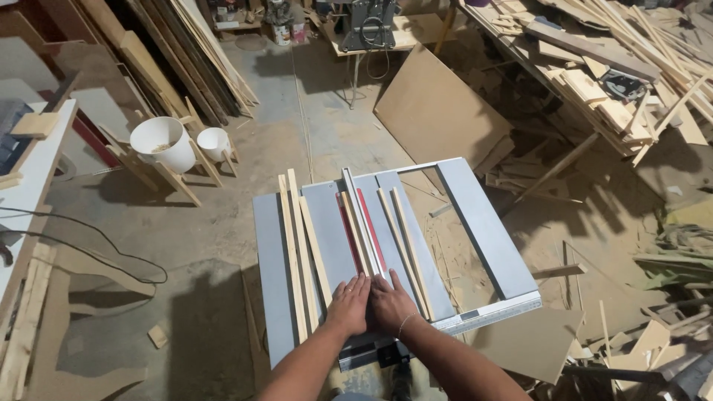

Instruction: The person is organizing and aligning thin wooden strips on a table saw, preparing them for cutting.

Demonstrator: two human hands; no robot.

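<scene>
Both hands, left hand [347, 303] and right hand [391, 303], lie flat, fingers together, pressing a thin wood strip [362, 230] along the fence on the saw desk [486, 223]; seemingly mid-feed, next needing steady forward pressure

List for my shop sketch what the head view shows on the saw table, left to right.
Three wood strips → left hand → red insert → right hand → two more strips → open gap over the sawdust → grey extension wing.
</scene>
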